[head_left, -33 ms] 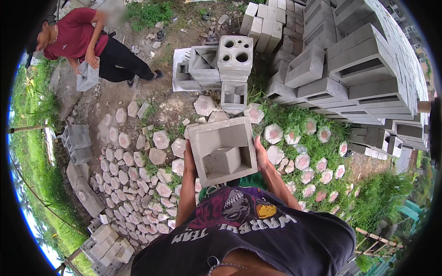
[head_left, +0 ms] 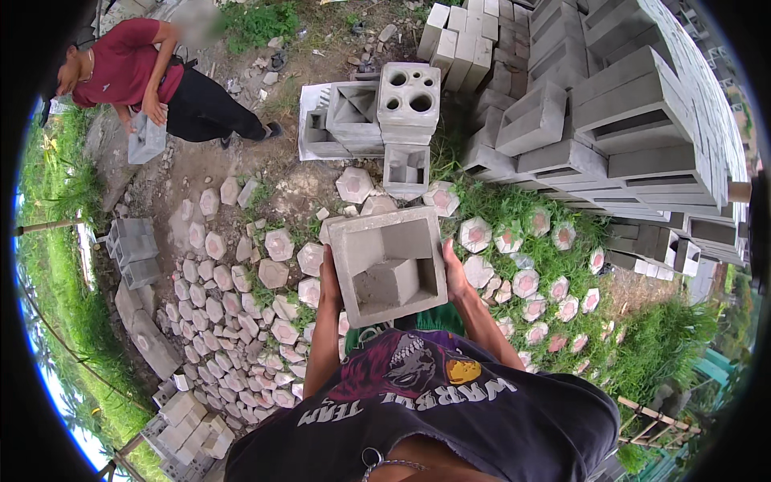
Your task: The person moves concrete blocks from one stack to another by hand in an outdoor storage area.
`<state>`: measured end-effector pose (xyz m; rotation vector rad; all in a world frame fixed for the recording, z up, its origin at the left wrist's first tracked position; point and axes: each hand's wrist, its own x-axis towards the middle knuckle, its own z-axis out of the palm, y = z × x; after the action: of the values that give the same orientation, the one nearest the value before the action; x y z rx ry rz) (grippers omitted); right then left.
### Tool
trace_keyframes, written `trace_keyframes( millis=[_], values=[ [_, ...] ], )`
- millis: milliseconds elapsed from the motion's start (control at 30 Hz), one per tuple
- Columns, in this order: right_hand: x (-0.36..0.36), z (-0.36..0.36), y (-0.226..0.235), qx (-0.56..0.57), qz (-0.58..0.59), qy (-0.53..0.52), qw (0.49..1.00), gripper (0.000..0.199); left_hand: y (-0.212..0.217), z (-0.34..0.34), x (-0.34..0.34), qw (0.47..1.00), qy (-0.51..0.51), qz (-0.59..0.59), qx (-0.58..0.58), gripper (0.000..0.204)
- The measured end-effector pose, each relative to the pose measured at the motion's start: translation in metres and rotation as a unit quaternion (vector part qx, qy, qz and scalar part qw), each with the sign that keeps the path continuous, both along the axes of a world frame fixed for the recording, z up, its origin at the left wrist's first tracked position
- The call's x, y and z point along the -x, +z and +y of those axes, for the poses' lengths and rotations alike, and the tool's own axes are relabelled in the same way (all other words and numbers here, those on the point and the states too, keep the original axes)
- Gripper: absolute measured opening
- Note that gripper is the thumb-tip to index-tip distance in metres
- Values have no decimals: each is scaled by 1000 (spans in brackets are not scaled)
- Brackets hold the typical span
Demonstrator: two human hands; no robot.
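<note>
I hold a square grey concrete block (head_left: pixel 389 265) with angular openings in front of my chest, its open face up. My left hand (head_left: pixel 329 279) grips its left side and my right hand (head_left: pixel 455 277) grips its right side. Both forearms rise from my dark printed shirt below. Just beyond the block stands a short stack of similar patterned blocks (head_left: pixel 381 116).
Another person in a red shirt (head_left: pixel 128 60) at the upper left carries a grey block (head_left: pixel 146 138). A large pile of hollow blocks (head_left: pixel 610 104) fills the upper right. Hexagonal pavers (head_left: pixel 241 321) cover the ground at left, pink-centred ones (head_left: pixel 526 281) lie in grass at right.
</note>
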<state>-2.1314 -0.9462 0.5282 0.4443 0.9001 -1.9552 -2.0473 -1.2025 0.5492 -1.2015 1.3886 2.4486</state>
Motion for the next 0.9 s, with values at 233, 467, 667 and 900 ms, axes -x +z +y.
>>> trace_keyframes(
  millis=[233,467,667,900],
  values=[
    [94,-14,-13,-151,8,-4,988,84,-66,-7,104,999,-14,-33,16,64],
    [138,-26,-160,-264,18,-20,964,67,-209,-27,194,982,-158,-88,60,67],
    [150,-38,-301,-321,-16,-16,947,50,-350,-41,231,979,-162,-119,-22,72],
    [214,-59,-383,-389,-69,-39,918,53,-433,-45,303,973,-136,-111,-149,82]
  ],
)
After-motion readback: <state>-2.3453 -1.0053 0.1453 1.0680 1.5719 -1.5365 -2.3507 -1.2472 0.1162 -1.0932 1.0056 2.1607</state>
